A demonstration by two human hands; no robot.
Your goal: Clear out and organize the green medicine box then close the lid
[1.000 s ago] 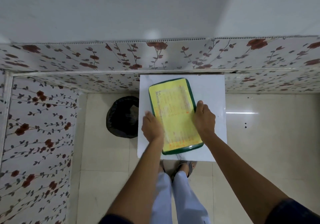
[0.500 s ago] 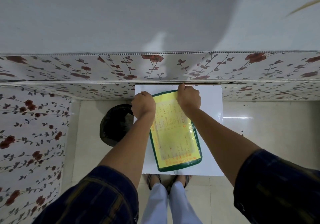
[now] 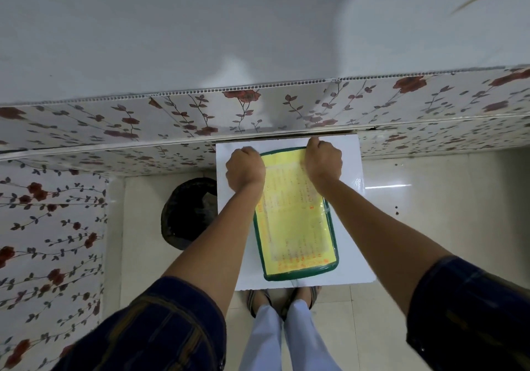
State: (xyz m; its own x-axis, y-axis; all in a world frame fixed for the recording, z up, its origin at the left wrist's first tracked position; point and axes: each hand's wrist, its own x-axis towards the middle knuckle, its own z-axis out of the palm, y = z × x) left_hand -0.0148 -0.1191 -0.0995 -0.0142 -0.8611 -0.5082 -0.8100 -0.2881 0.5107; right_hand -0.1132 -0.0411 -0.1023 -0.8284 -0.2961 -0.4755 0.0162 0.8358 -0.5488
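Note:
The green medicine box [image 3: 298,227] lies flat on a small white table [image 3: 350,250], lid down, with a yellow printed sheet under clear plastic on top. My left hand [image 3: 245,170] grips the box's far left corner, fingers curled over the rim. At the far right corner my right hand [image 3: 322,161] does the same. Both hands hide the far edge of the box. Nothing of the box's inside shows.
A black bin [image 3: 190,213] stands on the pale tiled floor left of the table. A floral-patterned wall panel [image 3: 172,118] runs directly behind the table and along the left. My feet [image 3: 282,299] are at the table's near edge.
Both hands slid from the box's long sides up to its far corners. My head leaned forward, so the box sits lower in view.

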